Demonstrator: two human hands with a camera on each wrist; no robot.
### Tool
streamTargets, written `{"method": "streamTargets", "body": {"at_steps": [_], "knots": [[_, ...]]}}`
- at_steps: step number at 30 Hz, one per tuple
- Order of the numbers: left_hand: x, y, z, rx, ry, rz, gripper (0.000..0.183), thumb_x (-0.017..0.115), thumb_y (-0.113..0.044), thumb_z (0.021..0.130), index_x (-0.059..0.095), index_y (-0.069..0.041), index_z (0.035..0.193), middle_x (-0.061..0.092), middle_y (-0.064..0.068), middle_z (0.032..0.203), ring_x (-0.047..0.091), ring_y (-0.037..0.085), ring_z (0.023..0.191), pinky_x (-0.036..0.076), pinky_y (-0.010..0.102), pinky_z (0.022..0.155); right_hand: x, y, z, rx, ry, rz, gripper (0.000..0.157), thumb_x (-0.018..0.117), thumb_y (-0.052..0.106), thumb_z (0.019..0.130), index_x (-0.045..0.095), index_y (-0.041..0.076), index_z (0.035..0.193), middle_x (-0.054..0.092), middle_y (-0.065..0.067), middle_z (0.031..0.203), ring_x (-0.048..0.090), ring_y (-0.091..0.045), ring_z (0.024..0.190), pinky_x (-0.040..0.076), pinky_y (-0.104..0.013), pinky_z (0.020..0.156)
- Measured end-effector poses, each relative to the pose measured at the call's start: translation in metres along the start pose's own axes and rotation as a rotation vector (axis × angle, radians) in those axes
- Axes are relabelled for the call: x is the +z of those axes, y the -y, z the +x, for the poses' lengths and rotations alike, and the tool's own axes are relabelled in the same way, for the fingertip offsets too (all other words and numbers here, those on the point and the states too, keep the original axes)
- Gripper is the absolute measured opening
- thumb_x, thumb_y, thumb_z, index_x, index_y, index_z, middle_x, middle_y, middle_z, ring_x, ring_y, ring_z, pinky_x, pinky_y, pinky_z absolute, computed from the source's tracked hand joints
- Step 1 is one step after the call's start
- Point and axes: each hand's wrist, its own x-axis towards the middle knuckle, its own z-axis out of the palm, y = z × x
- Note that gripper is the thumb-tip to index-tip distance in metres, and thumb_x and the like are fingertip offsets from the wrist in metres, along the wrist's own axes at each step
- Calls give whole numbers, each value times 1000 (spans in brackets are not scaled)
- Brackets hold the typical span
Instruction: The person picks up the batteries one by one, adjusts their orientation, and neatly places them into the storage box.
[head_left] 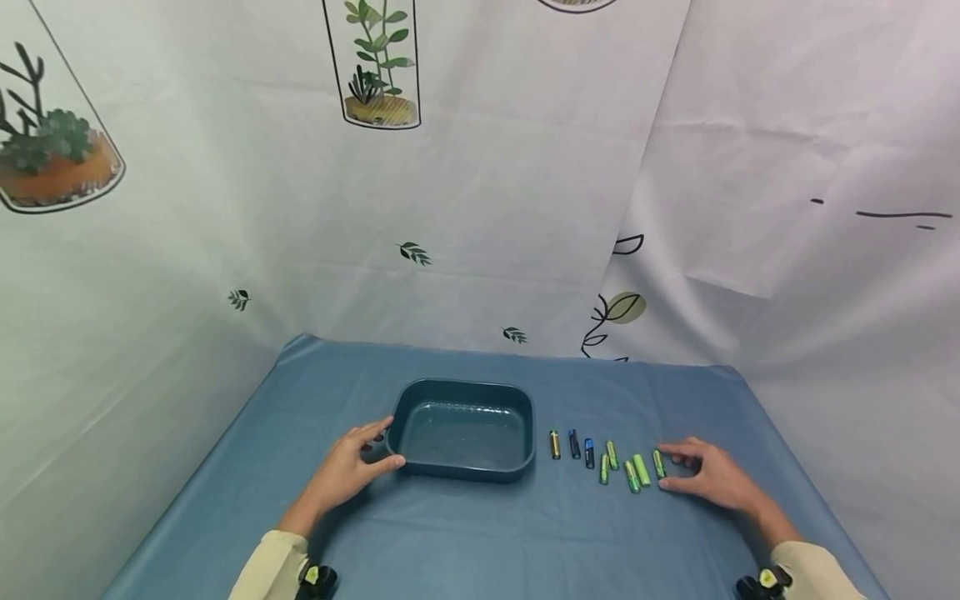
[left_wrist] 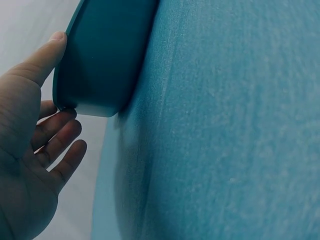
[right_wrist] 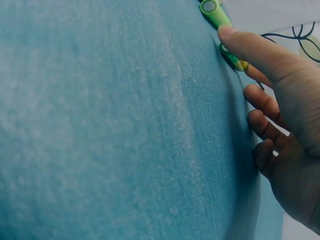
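Left hand [head_left: 345, 468]: thumb and fingers apart, touching dish [head_left: 478, 472] at its left end, lower centre
Right hand [head_left: 708, 477]: thumb and finger clamped on rightmost battery [head_left: 659, 464], lower right
Slip risk: end-only pinch could let it roll into other batteries [head_left: 641, 470]

Can't read any text, label, brand or number anywhere.
Can tell colours on green batteries [head_left: 641, 469] and dark blue batteries [head_left: 589, 454], but can't resolve any markings; too small in head view. Can't pick out lettering on the green ones from right wrist view either.
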Motion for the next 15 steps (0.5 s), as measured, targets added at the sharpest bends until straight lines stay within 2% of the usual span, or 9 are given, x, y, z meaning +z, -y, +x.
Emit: {"method": "streamTargets", "body": {"at_steps": [8, 15], "knots": [[2, 0, 2, -4, 0, -16, 79, 81, -46, 87, 50, -17, 154, 51, 20, 150, 61, 35, 116, 52, 54, 91, -1, 1, -1, -3, 0, 19, 51, 88, 38, 80, 75, 11, 122, 57, 2, 92, 47, -6, 79, 41, -27, 66], [2, 3, 0, -10, -6, -31, 80, 81, -48, 86, 50, -17, 154, 51, 21, 150, 62, 35, 116, 52, 53, 91, -1, 1, -2, -27, -76, 14, 46, 90, 35, 79, 78, 10, 115, 61, 6, 93, 53, -3, 81, 47, -26, 69]]}}
